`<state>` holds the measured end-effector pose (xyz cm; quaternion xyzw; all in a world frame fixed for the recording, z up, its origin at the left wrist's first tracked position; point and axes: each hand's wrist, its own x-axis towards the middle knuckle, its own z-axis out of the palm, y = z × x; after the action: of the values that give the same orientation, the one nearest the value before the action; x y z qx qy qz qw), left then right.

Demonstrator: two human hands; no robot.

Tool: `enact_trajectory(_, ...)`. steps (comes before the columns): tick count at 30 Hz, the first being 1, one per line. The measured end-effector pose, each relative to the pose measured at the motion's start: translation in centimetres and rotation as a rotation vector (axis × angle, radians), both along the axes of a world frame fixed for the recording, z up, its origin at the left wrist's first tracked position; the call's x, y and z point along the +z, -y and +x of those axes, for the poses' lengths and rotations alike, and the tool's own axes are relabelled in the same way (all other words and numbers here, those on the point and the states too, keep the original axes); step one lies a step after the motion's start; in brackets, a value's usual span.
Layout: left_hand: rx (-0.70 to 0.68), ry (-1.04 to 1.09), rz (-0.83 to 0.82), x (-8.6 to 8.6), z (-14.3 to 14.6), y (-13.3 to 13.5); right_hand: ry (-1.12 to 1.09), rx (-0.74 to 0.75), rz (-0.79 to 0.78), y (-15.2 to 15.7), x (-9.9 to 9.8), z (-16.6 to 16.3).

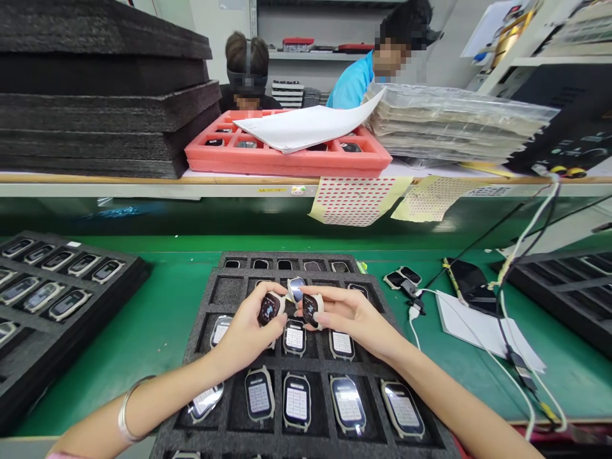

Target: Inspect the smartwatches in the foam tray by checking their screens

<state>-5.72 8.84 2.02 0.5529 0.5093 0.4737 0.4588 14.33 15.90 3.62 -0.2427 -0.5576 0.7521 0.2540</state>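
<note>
My left hand [258,315] is closed on a smartwatch case [270,308], its dark screen lit with small graphics. A second smartwatch case [310,308], also with a lit dark screen, is gripped between the thumb and fingers of my right hand [342,312]. Both are held close together above a black foam tray [224,290]. Just behind them, between my fingertips, another watch case [296,288] shows a pale, shiny face; which hand touches it I cannot tell. Below, several watches in the tray's compartments, such as this watch [297,401], show white, list-like screens.
Black foam trays of watches stand left [95,319] and right [568,280] on the green table. Right of centre lie two watch cases [402,276], a phone [473,284], papers [488,325] and loose cables [507,357]. Overhead, a shelf carries a red foam tray [287,166]; two people are behind it.
</note>
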Motion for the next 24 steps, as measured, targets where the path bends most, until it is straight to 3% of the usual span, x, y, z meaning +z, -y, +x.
enact_trajectory(7, -0.050, -0.011, -0.034, 0.2, 0.7, 1.0, -0.010, 0.039, 0.012, 0.0, 0.4, 0.3)
enact_trajectory(24, -0.067, -0.070, -0.014, -0.1, -0.2, -0.2, 0.018, 0.006, -0.051, 0.3, 0.0, -0.1)
